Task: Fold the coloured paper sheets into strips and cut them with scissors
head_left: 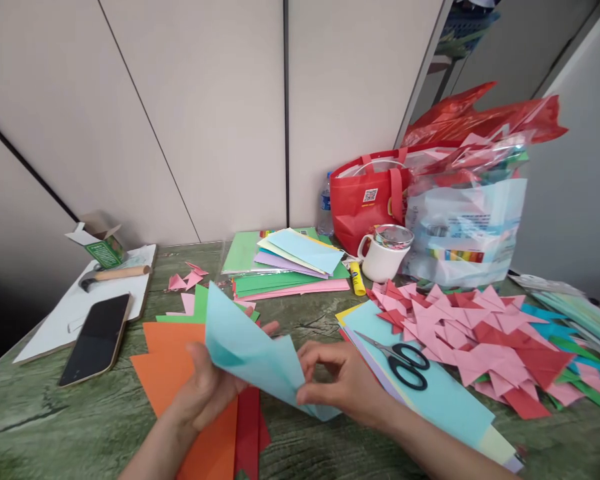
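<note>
A light blue sheet of paper point(253, 340), partly folded, is held up above the table between my two hands. My left hand point(213, 383) supports it from the left and below, thumb in front and fingers behind. At its lower right part, my right hand point(337, 380) pinches the paper between thumb and fingers. Under my left hand lie orange paper point(170, 360) and red paper point(249, 433), with green paper point(200, 307) behind. Right of my right hand, black-handled scissors point(405, 360) rest on a stack of light blue, yellow and lilac sheets point(450, 400).
A pile of folded pink and red paper pieces point(480, 333) covers the right side. Behind stand a white mug point(386, 257), a yellow glue stick point(357, 279), a red bag point(363, 207) and a plastic bag point(465, 233). A phone point(97, 340) and a hammer point(115, 275) lie left.
</note>
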Demonstrator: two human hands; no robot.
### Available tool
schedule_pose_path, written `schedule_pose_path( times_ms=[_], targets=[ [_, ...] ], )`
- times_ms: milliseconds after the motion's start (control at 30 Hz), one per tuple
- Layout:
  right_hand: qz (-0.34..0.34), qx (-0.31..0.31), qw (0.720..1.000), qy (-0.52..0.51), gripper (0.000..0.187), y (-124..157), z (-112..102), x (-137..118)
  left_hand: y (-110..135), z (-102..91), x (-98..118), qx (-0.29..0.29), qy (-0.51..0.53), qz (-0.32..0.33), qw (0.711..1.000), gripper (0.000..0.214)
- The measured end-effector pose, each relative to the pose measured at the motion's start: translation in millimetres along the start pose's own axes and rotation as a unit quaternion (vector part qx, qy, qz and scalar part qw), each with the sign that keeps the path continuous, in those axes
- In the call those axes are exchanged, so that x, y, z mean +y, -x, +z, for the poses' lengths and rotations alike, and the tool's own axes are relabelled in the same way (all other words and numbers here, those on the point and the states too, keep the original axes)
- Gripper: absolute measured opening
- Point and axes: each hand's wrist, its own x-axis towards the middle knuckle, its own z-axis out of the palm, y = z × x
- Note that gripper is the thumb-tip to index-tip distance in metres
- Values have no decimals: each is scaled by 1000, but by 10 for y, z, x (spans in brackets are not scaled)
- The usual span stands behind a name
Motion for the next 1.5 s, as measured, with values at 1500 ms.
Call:
schedule_pose_path(
  times_ms=[1500],
  targets=[
    [-113, -55, 869, 479, 40, -137, -398, 406, 51, -366, 89, -23, -703, 110, 703, 49]
  ],
)
